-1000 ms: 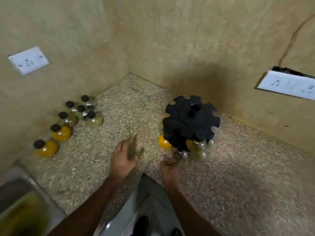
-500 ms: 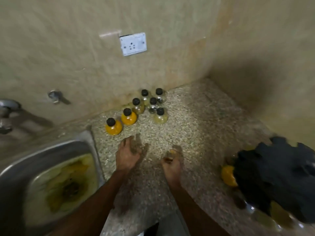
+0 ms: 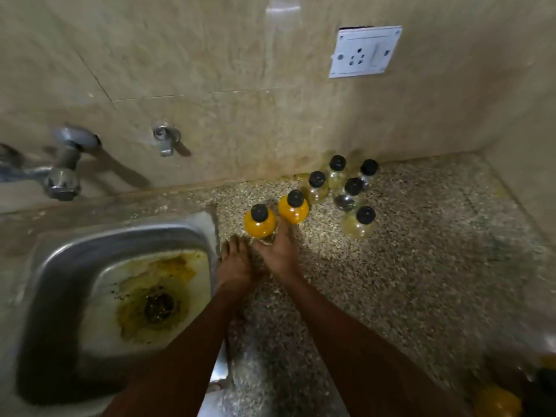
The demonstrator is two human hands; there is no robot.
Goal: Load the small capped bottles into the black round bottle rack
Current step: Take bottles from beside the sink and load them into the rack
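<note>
Seven small round bottles with black caps, upright on speckled stone counter (image 3: 421,281) near beige wall. Two filled orange: nearest bottle (image 3: 259,221) and second orange bottle (image 3: 293,207); five pale or clear ones (image 3: 358,222) grouped behind and to the right. Left hand (image 3: 234,267), palm down, fingers loosely spread, just short of nearest bottle, empty. Right hand (image 3: 278,251), fingers partly open, reaching between both orange bottles, fingertips at their bases; contact uncertain, nothing gripped. Steel sink (image 3: 60,260) at left. Black round rack (image 3: 541,383) blurred at lower right corner, well apart from bottles.
</note>
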